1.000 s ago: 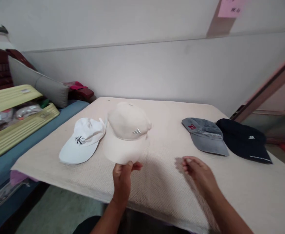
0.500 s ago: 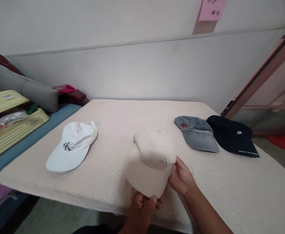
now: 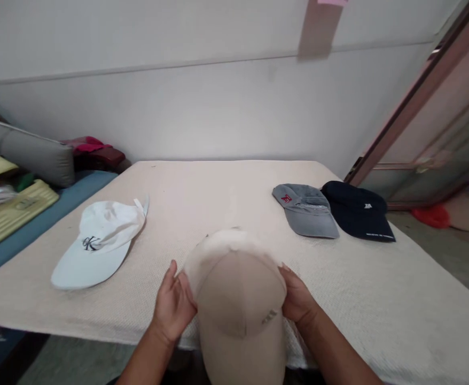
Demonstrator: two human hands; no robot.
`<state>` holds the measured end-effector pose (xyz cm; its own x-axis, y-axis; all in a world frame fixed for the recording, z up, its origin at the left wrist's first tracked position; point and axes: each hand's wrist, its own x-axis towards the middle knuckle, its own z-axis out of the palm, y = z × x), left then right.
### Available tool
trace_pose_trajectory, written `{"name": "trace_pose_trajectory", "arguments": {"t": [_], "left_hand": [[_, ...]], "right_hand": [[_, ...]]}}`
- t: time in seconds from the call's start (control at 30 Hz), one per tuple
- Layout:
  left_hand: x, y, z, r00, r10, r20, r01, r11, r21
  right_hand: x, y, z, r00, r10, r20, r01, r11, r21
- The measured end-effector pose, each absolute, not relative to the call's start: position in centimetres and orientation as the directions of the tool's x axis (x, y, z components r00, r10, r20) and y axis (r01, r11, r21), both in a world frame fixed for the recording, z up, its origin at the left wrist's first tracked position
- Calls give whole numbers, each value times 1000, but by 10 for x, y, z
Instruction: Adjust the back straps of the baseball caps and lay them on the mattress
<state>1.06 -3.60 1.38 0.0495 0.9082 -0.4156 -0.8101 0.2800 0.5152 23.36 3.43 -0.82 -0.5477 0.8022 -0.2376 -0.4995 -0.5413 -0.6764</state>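
A beige baseball cap (image 3: 240, 299) with a small logo is held up close at the front edge of the table, its brim toward me. My left hand (image 3: 176, 302) grips the cap's left side, thumb raised and fingers partly hidden behind the rim. On the opposite side my right hand (image 3: 297, 297) is closed on the cap's edge. To the left lies a white cap (image 3: 108, 222) with black letters on its front. A grey cap (image 3: 309, 208) with a red emblem rests at the right, touching a dark navy cap (image 3: 357, 211).
The caps lie on a table with a cream cloth (image 3: 210, 187) against a pale wall (image 3: 202, 112). At the left, a grey cushion (image 3: 38, 155) and yellow plastic pieces (image 3: 22, 211) sit on a blue surface. A reddish door frame (image 3: 411, 101) stands at the right.
The beige cap has come nearer to me and tilted brim-down. My left hand has moved from the brim to the cap's left side. The view has shifted slightly right.
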Motion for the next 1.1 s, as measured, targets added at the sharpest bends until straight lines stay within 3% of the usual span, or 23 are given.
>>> {"name": "trace_pose_trajectory", "arguments": {"t": [0.13, 0.23, 0.3, 0.67, 0.9, 1.1], "left_hand": [[-1, -36, 20, -45, 848, -529, -764, 312, 565], [1, -42, 22, -129, 860, -494, -714, 265, 648], [6, -44, 23, -117, 888, -445, -662, 265, 701], [29, -41, 15, 223, 871, -437, -442, 490, 751], [38, -28, 6, 40, 879, -475, -412, 447, 794], [40, -23, -3, -22, 909, -416, -448, 363, 817]], "right_hand": [[239, 19, -11, -728, 652, -211, -350, -619, -703], [247, 16, -12, -826, 530, -191, -254, -653, -713], [252, 16, -11, -838, 515, -181, -240, -645, -726], [256, 27, -13, -673, 714, -193, -348, -536, -770], [250, 36, -17, -440, 862, -251, -326, -414, -850], [246, 41, -17, -337, 929, -154, -393, -287, -873]]}}
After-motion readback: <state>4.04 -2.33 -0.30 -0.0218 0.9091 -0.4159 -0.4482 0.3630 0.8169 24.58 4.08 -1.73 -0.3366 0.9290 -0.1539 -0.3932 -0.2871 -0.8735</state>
